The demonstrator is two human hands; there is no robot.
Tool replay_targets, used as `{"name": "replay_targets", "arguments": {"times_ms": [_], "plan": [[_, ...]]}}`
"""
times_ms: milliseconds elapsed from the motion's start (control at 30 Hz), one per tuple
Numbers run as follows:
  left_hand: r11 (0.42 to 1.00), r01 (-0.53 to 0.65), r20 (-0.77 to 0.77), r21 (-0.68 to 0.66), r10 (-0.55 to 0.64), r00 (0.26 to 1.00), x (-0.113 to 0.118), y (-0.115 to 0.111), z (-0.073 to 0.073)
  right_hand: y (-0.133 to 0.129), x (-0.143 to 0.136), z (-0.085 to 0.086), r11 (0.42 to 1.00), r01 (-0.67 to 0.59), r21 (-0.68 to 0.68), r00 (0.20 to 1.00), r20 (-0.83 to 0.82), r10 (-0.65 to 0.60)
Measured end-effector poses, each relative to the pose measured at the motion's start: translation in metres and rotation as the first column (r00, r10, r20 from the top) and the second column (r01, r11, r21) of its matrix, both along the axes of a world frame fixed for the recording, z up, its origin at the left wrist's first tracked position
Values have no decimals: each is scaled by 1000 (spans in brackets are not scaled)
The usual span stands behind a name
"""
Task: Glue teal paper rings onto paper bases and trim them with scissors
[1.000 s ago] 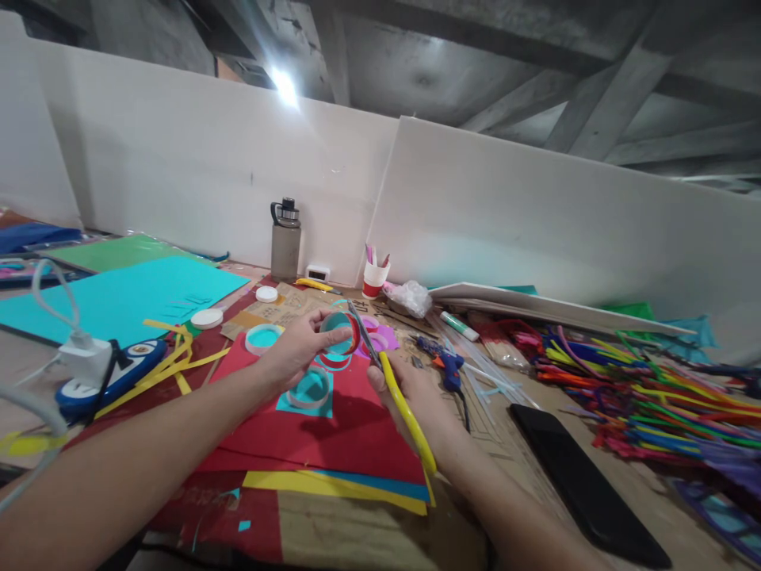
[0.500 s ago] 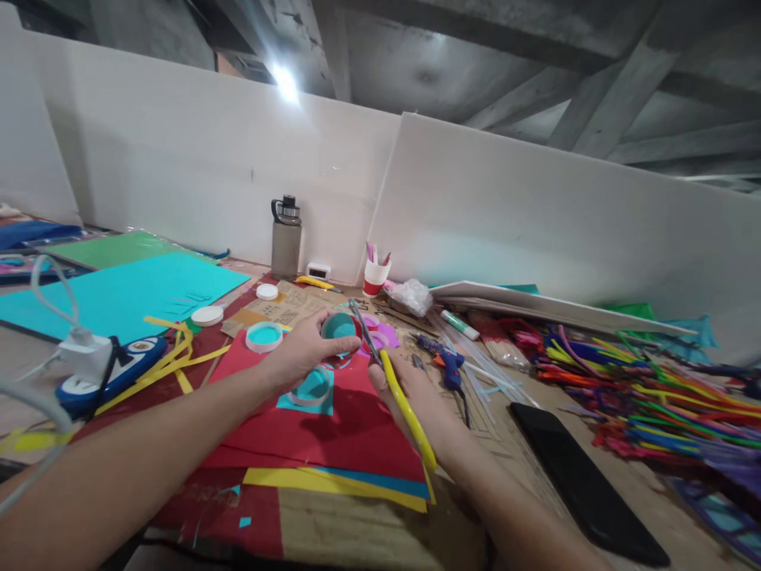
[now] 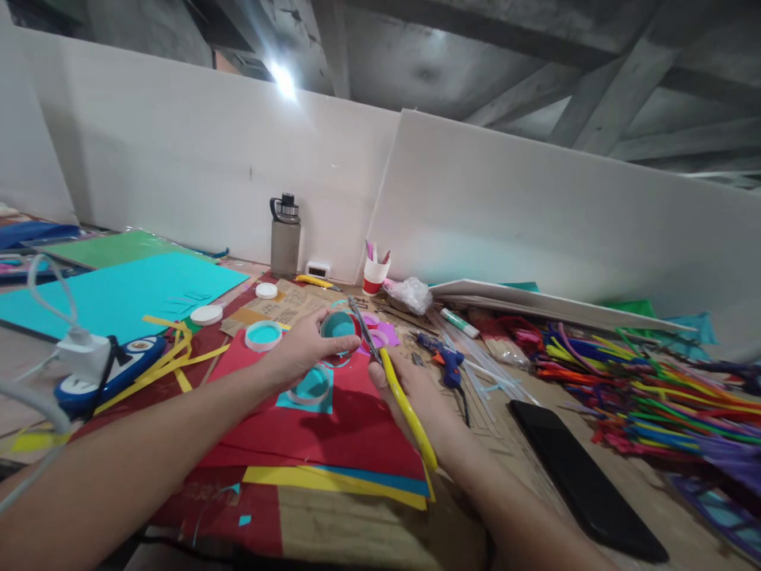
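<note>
My left hand [image 3: 306, 345] pinches a round teal piece [image 3: 340, 326] above the red sheets [image 3: 357, 420]. In my right hand [image 3: 416, 396] are yellow-handled scissors [image 3: 409, 411], their blades pointing up and away beside the teal piece. Whether the blades touch it I cannot tell. Below my left hand, a white ring with a teal inside [image 3: 309, 386] rests on a teal square. Another such ring [image 3: 263, 336] lies to the left on the red sheet. Pink and purple pieces [image 3: 386, 333] lie just behind the blades.
A bottle [image 3: 285, 242] and a paper cup with pens [image 3: 376, 274] stand at the back. To the right are a blue glue gun [image 3: 450, 366], a black phone [image 3: 583, 476] and colourful pipe cleaners [image 3: 671, 404]. A white plug with cable [image 3: 83, 357] sits at the left.
Both hands keep almost the same pose. A thin teal curl shows a little more plainly behind the round teal piece; the view has shifted very slightly.
</note>
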State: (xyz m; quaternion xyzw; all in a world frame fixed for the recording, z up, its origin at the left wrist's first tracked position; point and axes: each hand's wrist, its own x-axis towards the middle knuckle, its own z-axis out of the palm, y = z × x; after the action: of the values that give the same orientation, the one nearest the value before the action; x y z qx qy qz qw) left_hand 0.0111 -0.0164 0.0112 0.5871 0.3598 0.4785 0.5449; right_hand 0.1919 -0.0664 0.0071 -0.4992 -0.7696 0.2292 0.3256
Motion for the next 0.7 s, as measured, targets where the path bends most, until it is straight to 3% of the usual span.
{"name": "replay_targets", "arguments": {"times_ms": [433, 700], "plan": [[988, -35, -208, 149, 66, 976, -8, 4, 6, -1, 0, 5, 1000, 7, 0, 1000, 4, -7], [995, -36, -137, 98, 50, 989, -5, 7, 1, -1, 2, 0, 1000, 10, -13, 999, 37, -9]]}}
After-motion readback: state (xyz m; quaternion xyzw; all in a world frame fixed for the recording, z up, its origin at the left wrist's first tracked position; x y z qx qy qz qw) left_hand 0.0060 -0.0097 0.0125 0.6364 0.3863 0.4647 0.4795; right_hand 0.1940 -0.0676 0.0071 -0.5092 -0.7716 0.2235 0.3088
